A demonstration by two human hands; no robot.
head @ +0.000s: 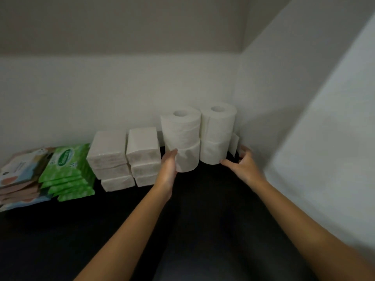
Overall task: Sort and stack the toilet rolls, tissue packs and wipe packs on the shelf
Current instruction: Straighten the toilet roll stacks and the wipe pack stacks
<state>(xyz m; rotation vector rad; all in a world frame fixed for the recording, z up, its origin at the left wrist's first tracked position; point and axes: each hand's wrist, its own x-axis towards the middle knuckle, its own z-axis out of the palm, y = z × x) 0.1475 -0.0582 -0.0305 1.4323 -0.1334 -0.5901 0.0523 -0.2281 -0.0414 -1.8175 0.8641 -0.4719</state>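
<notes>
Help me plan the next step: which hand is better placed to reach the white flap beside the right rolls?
Right, probably. The right hand sits next to the flap; the left hand lies flat against the left rolls, a stack away.

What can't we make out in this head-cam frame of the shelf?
All in the head view:
- White item behind the right roll stack: mostly hidden by that stack, so it is unclear whether it is a roll.
- Pastel packs: cut off by the left edge, print blurred.
- Green wipe packs: small print too blurred to read.
- Right hand: fingers blurred at the stack's base, so gripping or only touching cannot be told.
</notes>
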